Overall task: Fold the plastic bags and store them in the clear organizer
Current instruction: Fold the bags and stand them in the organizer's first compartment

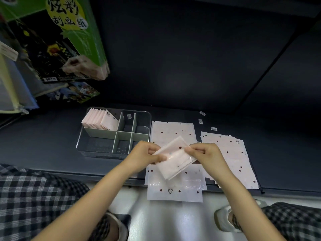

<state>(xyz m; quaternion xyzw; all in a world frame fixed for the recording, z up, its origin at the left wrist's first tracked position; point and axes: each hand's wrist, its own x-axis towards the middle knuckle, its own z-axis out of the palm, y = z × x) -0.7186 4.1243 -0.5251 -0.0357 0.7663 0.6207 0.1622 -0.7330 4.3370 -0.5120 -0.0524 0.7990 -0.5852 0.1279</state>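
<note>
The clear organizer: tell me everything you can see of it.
The clear organizer is a see-through, rounded-corner tray resting flat on the dark surface, left of the flat bags. Pale green dividers split it into compartments. The far-left compartment holds a row of folded pink bags standing on edge, leaning; the other compartments look empty. Neither hand touches it.

dim, soft blur, wide-angle bending at edges

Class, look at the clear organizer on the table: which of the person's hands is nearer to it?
Left. The left hand is just in front of the clear organizer's near right corner; the right hand is farther right, across the folded bag both hold.
</note>
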